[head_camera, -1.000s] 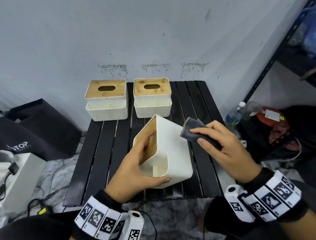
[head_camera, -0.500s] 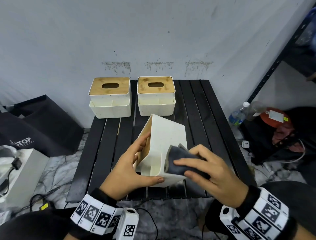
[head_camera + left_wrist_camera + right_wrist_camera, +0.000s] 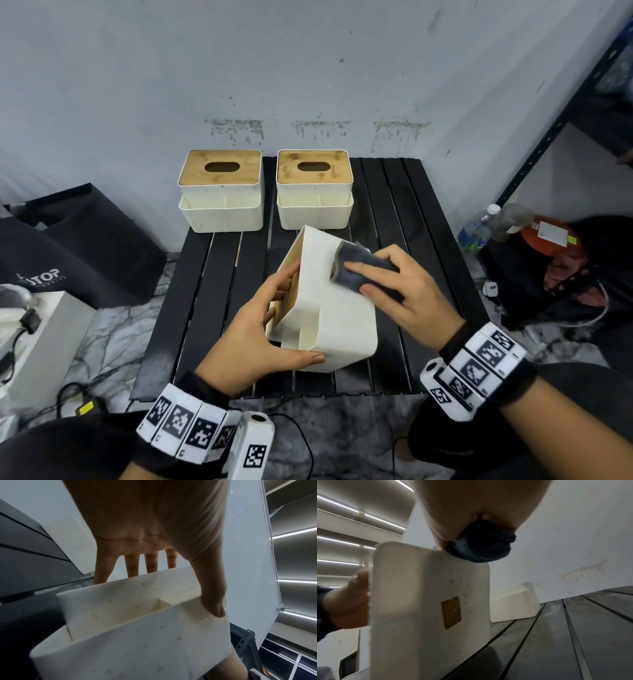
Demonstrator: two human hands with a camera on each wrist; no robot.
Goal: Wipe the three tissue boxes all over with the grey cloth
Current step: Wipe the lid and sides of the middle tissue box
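Observation:
Two white tissue boxes with wooden lids stand at the back of the black slatted table, one at the left and one at the right. A third tissue box is tipped on its side over the table's middle. My left hand grips it, fingers on the wooden lid and thumb along the near white wall. My right hand holds the folded grey cloth and presses it on the far part of the box's upward side. In the right wrist view the cloth sits bunched on the box's top edge.
A grey wall rises right behind the table. A black bag and a white case lie on the floor at the left. Bottles, a red item and a black shelf frame stand at the right. Cables trail near the table's front.
My right hand slid the cloth from the box's far edge down to its near end, then back up to the far part. My left hand kept its grip on the box.

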